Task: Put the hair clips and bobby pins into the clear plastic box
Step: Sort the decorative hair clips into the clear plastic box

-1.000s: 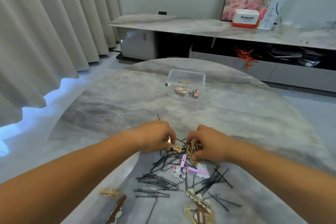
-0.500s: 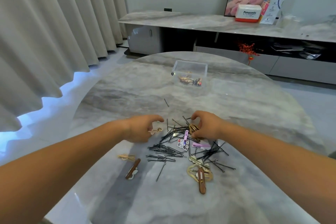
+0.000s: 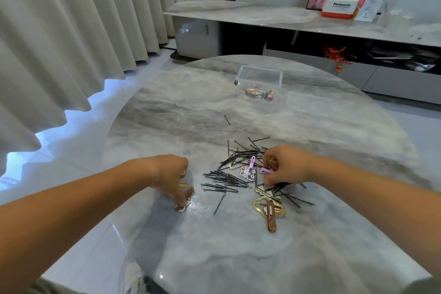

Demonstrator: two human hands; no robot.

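Observation:
The clear plastic box (image 3: pixel 241 73) stands at the far middle of the round table and holds a few clips. A pile of black bobby pins (image 3: pixel 226 175) lies between my hands, mixed with a pink clip (image 3: pixel 252 162) and a white patterned clip (image 3: pixel 245 171). My left hand (image 3: pixel 167 173) points down at the left of the pile, its fingertips pinched on a brown hair clip (image 3: pixel 189 194) lying on the table. My right hand (image 3: pixel 286 164) rests on the pile's right side, closed on a small gold clip (image 3: pixel 272 163). Gold clips (image 3: pixel 259 204) and a brown clip (image 3: pixel 271 221) lie nearer me.
One stray bobby pin (image 3: pixel 227 119) lies between the pile and the box. The marble table (image 3: pixel 334 234) drops off close on the left. Curtains (image 3: pixel 59 43) hang at the left, and a low cabinet (image 3: pixel 262 15) carrying a white carton (image 3: pixel 340 8) runs behind.
My left hand moved left and toward me, from the pile down onto the brown clip. My right hand stayed at the pile's right edge, still gripping a clip.

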